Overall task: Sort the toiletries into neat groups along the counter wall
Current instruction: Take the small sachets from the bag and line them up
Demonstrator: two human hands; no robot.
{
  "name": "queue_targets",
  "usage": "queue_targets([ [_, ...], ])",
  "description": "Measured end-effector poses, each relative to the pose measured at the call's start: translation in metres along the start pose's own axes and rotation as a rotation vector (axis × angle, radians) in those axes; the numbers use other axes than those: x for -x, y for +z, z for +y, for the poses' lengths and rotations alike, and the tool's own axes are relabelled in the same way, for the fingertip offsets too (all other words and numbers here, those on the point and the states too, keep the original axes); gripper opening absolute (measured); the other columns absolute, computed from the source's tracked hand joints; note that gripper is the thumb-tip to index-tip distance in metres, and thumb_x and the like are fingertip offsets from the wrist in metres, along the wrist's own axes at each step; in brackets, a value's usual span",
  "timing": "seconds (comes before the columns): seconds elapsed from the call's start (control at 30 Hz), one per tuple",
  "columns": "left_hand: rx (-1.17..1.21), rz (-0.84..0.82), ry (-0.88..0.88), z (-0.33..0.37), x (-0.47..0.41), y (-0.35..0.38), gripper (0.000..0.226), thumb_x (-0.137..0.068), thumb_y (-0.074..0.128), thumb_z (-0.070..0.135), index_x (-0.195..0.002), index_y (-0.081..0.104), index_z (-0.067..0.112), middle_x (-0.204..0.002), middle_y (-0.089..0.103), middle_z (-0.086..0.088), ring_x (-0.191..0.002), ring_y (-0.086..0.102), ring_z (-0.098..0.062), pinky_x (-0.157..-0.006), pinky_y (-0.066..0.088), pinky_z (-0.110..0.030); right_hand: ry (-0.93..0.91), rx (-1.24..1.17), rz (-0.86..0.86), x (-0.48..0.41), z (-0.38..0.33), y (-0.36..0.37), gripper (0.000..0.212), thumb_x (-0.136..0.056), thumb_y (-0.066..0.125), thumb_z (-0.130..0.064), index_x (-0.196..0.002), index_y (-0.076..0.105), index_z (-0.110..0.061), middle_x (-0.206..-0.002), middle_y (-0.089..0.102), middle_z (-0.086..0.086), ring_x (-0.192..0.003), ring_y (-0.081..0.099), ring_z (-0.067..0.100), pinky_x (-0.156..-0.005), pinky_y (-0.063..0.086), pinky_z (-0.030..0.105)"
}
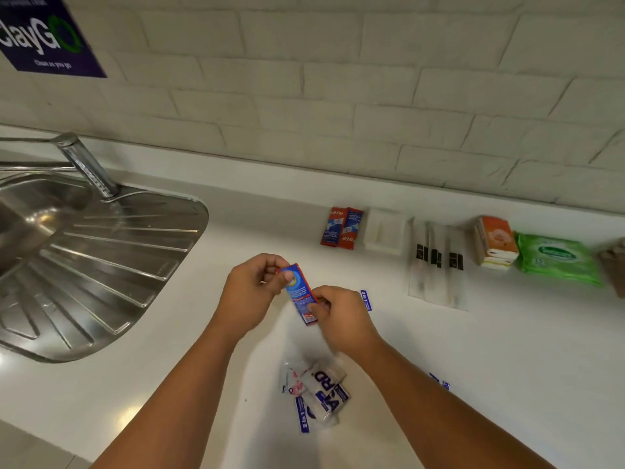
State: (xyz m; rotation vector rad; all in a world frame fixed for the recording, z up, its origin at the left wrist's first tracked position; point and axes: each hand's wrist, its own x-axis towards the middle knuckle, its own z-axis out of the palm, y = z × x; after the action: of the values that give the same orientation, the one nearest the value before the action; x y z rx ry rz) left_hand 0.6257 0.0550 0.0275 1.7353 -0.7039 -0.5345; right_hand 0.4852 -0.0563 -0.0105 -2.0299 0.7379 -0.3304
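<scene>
Sorting looks well underway: along the wall sit two toothpaste sachets (341,228), a white soap box (385,233), wrapped toothbrushes (436,262), orange boxes (495,242) and green wipes (558,258). The left hand (250,292) and right hand (341,316) each pinch an end of a third red-blue sachet (301,292) above the desk (507,367). Left over (still jumbled near the front edge) are loose sachets (318,394).

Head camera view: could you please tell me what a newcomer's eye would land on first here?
First, the two hands at centre: the left hand and right hand share a grip on a red-and-blue sachet above the white counter. Next, the steel sink drainboard at left. Then the sorted row along the wall, ending in the green wipes pack.
</scene>
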Motion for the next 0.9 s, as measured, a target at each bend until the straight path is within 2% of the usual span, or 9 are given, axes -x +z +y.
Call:
queue_targets([
  [0.1, 0.099, 0.031, -0.039, 0.002, -0.013, 0.014, 0.018, -0.086, 0.076, 0.011, -0.102, 0.07, 0.016, -0.086, 0.072, 0.001, -0.076, 0.062, -0.009, -0.075, 0.054, -0.026, 0.108, -0.228, 0.074, -0.014, -0.001, -0.008, 0.013, -0.088, 0.066, -0.005, -0.095, 0.074, -0.012, -0.073, 0.069, -0.008, -0.057, 0.062, -0.006, -0.056, 0.044, 0.007],
  [0.23, 0.017, -0.07, -0.133, -0.009, -0.025, 0.032, 0.007, -0.088, 0.075, 0.017, -0.094, 0.074, 0.02, -0.076, 0.073, 0.002, -0.067, 0.06, -0.01, -0.071, 0.052, -0.03, 0.209, -0.595, 0.14, -0.033, -0.007, -0.024, 0.011, -0.09, 0.065, 0.0, -0.099, 0.071, 0.001, -0.078, 0.072, 0.016, -0.054, 0.067, 0.013, -0.05, 0.05, 0.024],
  [0.37, 0.007, -0.144, -0.164, -0.014, -0.034, 0.048, 0.004, -0.09, 0.073, 0.016, -0.089, 0.076, 0.016, -0.067, 0.071, -0.001, -0.058, 0.056, -0.011, -0.06, 0.05, -0.026, 0.265, -0.65, 0.171, -0.055, -0.002, -0.037, 0.009, -0.091, 0.065, -0.006, -0.092, 0.073, -0.011, -0.084, 0.075, 0.018, -0.065, 0.067, 0.03, -0.059, 0.052, 0.036],
  [0.5, 0.041, -0.048, -0.18, -0.006, -0.052, 0.065, 0.007, -0.084, 0.078, 0.019, -0.085, 0.076, 0.013, -0.061, 0.069, 0.004, -0.053, 0.058, -0.009, -0.059, 0.05, -0.026, 0.315, -0.62, 0.243, -0.074, 0.002, -0.046, 0.009, -0.089, 0.065, -0.003, -0.086, 0.073, -0.006, -0.072, 0.072, 0.012, -0.056, 0.063, 0.023, -0.054, 0.054, 0.031],
  [0.57, -0.076, 0.074, -0.053, -0.001, -0.06, 0.071, 0.01, -0.081, 0.08, 0.023, -0.077, 0.074, 0.016, -0.061, 0.068, 0.007, -0.052, 0.059, -0.002, -0.059, 0.049, -0.017, 0.332, -0.577, 0.31, -0.083, -0.002, -0.052, 0.011, -0.088, 0.065, -0.007, -0.088, 0.07, 0.002, -0.067, 0.066, 0.014, -0.054, 0.058, 0.022, -0.055, 0.053, 0.031],
  [0.63, -0.278, 0.142, 0.186, 0.002, -0.068, 0.075, 0.011, -0.08, 0.079, 0.02, -0.072, 0.072, 0.017, -0.061, 0.065, 0.009, -0.055, 0.058, -0.004, -0.056, 0.04, -0.008, 0.32, -0.608, 0.316, -0.091, -0.007, -0.058, 0.02, -0.089, 0.067, -0.017, -0.089, 0.071, 0.002, -0.072, 0.069, 0.016, -0.058, 0.062, 0.023, -0.061, 0.056, 0.034],
  [0.77, -0.576, 0.154, 0.598, 0.002, -0.087, 0.086, 0.015, -0.072, 0.08, 0.006, -0.069, 0.068, 0.015, -0.067, 0.062, 0.002, -0.057, 0.049, -0.011, -0.055, 0.032, -0.009, 0.329, -0.601, 0.314, -0.117, -0.009, -0.062, 0.018, -0.089, 0.066, -0.013, -0.085, 0.071, 0.004, -0.084, 0.074, 0.019, -0.08, 0.073, 0.035, -0.079, 0.06, 0.05],
  [0.83, -0.541, 0.108, 0.601, 0.003, -0.094, 0.092, 0.011, -0.074, 0.081, 0.01, -0.077, 0.072, 0.016, -0.077, 0.066, 0.0, -0.063, 0.059, -0.015, -0.057, 0.047, -0.018, 0.37, -0.511, 0.344, -0.132, -0.006, -0.065, 0.016, -0.092, 0.063, -0.013, -0.084, 0.071, -0.001, -0.088, 0.074, 0.014, -0.084, 0.072, 0.032, -0.082, 0.059, 0.05],
  [0.9, -0.387, 0.077, 0.451, 0.003, -0.101, 0.093, 0.008, -0.082, 0.078, 0.018, -0.088, 0.075, 0.02, -0.091, 0.069, 0.002, -0.073, 0.065, -0.014, -0.068, 0.054, -0.024, 0.402, -0.479, 0.342, -0.143, -0.003, -0.071, 0.012, -0.094, 0.062, -0.016, -0.087, 0.069, -0.011, -0.094, 0.073, 0.01, -0.088, 0.072, 0.027, -0.084, 0.059, 0.047],
])
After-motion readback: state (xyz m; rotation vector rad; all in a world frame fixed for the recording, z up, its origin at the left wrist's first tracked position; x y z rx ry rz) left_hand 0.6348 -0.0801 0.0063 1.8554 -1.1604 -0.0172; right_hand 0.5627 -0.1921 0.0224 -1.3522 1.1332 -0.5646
